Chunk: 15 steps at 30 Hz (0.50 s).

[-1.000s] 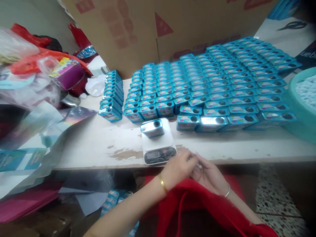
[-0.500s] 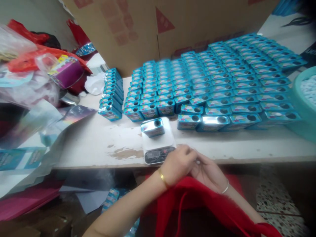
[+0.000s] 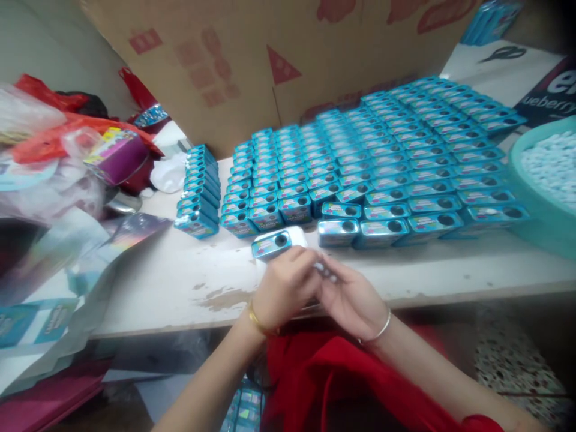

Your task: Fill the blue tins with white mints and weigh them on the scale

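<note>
A blue tin with a dark round opening in its top stands on a white digital scale. My hands now cover most of the scale. My left hand, with a gold bracelet at the wrist, has its fingers curled in against the right fingers. What it pinches, if anything, is hidden. My right hand is cupped palm up and wears a silver bangle. Several small white tablets lie along its fingers, just beside the left fingertips.
Rows of blue tins fill the table behind the scale, with a shorter row to the left. A large cardboard box stands behind. At right is a green basin of white tablets. Plastic bags and printed sheets crowd the left.
Both hands have moved up and left, over the scale's front, close to the tin. The white tablets on my right fingers show more plainly. The view has shifted slightly.
</note>
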{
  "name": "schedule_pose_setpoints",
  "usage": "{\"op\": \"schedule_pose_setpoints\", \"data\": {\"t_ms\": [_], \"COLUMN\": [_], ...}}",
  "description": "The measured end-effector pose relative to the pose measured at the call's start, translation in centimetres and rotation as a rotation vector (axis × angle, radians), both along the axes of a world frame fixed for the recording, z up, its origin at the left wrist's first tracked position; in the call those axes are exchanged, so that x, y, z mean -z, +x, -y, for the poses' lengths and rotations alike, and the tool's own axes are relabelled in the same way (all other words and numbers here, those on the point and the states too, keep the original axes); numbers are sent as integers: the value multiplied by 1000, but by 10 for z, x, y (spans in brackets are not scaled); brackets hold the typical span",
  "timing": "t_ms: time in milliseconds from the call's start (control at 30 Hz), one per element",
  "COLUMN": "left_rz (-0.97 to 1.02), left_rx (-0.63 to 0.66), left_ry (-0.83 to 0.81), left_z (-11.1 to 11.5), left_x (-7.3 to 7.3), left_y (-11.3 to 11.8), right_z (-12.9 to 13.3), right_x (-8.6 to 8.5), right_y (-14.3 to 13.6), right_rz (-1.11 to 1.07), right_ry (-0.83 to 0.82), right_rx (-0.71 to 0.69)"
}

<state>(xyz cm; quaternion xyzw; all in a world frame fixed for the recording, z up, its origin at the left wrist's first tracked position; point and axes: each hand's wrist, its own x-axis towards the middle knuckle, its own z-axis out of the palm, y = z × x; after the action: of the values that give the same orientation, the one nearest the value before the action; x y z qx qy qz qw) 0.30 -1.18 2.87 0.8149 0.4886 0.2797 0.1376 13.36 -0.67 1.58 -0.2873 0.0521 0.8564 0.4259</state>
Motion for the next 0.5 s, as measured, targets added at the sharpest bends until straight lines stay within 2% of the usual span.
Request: {"op": "schedule_pose_setpoints", "data": {"t_ms": [100, 200, 333, 433, 500], "left_rz": [43, -42, -177, -152, -94], "left_rx": [-120, -213, -202, -170, -138], "left_ry": [86, 156, 125, 119, 111], "left_z": [-10, -21, -30, -28, -21], "left_x": [-12, -17, -17, -23, -26], "left_y": [-16, -32, -45, -46, -38], "right_z": [-5, -9, -8, -6, -4], "right_x": [-1, 3, 10, 13, 13], "right_y": [-4, -4, 0, 3, 4], "right_rz": [-17, 5, -7, -8, -4], "right_ry": [30, 10, 18, 16, 10], "right_rx": [-17, -35, -25, -30, -38]}}
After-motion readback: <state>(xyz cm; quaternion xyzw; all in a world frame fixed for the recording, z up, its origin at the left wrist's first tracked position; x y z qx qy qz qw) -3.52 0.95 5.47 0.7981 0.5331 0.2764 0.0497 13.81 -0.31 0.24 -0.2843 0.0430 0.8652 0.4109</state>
